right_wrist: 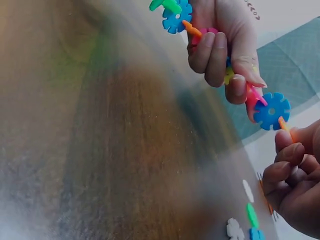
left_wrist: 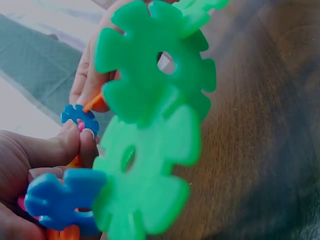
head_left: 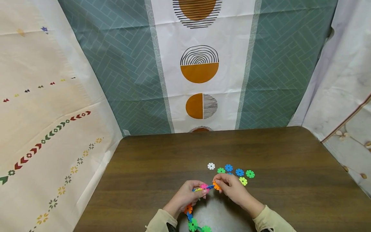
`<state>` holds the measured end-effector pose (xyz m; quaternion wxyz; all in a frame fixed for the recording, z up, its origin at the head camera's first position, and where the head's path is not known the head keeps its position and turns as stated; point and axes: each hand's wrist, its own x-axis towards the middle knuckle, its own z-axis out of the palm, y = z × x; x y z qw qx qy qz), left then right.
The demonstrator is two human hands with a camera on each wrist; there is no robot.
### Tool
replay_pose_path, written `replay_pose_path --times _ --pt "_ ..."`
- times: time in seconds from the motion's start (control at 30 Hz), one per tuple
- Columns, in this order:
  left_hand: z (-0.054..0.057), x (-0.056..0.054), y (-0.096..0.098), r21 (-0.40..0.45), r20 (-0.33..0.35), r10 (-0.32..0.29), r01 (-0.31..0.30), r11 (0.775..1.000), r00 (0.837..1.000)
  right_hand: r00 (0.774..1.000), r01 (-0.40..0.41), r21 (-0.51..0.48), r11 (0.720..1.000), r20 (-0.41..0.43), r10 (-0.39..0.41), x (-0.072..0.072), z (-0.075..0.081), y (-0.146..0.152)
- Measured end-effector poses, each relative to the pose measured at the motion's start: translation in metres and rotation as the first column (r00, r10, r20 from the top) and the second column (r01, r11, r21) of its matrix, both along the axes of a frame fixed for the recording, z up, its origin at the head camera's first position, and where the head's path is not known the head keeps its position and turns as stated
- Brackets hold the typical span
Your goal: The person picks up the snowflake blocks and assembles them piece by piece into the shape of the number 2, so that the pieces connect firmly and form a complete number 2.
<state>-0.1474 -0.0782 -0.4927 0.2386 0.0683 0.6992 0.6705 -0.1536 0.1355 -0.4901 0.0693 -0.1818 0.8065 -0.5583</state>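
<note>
Behind the brown wood-grain table (head_left: 139, 167) hung a teal-and-white printed cloth (head_left: 130, 64). Over the table's near part, a chain of multicoloured notched plastic discs (head_left: 192, 225) ran crosswise between both hands, then bent towards its near edge. The left hand (head_left: 185, 195), fingers curled, pinched and partly covered the chain; the right hand (head_left: 234, 191) pinched its orange end disc (head_left: 215, 185) tightly, blocking one of the loose round plastic discs (head_left: 250, 174) farther across the table.

Your wood-grain tabletop (head_left: 145, 158), dark brown — lying on it: white notched disc (head_left: 211, 166), blue discs (head_left: 239, 172), green discs (head_left: 250, 174), yellow disc (head_left: 243, 181).
</note>
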Motion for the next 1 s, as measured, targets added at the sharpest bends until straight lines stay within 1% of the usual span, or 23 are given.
replay_pose_path --times 0.17,0.4,0.57,0.67,0.77,0.83,0.9,1.0 --pt "-0.002 0.001 -0.001 0.004 0.011 0.006 -0.006 1.000 1.000 0.995 0.028 0.079 0.996 -0.100 -0.020 0.001 -0.002 -0.003" --pt "-0.002 0.000 0.000 0.001 0.003 0.001 -0.001 1.000 1.000 0.997 0.036 0.064 0.997 -0.070 -0.031 0.003 -0.003 -0.004" --pt "0.000 -0.001 0.001 -0.010 -0.008 -0.009 0.009 1.000 1.000 0.996 0.035 0.069 0.997 -0.088 -0.029 0.003 -0.004 -0.004" --pt "0.002 -0.001 0.001 -0.027 -0.022 -0.031 0.031 0.999 0.999 0.997 0.042 0.069 0.997 -0.062 -0.037 0.002 -0.005 -0.002" --pt "0.003 -0.002 0.001 -0.047 -0.028 -0.047 0.046 0.998 0.999 0.998 0.067 0.071 0.995 -0.026 -0.065 0.001 -0.007 0.001" --pt "0.005 -0.002 0.001 -0.063 -0.022 -0.036 0.034 0.997 0.999 0.997 0.082 0.058 0.995 -0.005 -0.082 0.001 -0.009 0.002" --pt "0.007 -0.002 0.002 -0.093 -0.012 -0.008 0.007 0.996 1.000 0.995 0.095 0.038 0.995 0.016 -0.096 0.001 -0.009 0.002" --pt "0.010 -0.003 0.005 -0.149 -0.037 0.028 -0.034 0.988 0.999 0.994 0.098 0.004 0.995 0.055 -0.098 0.002 -0.008 0.002"
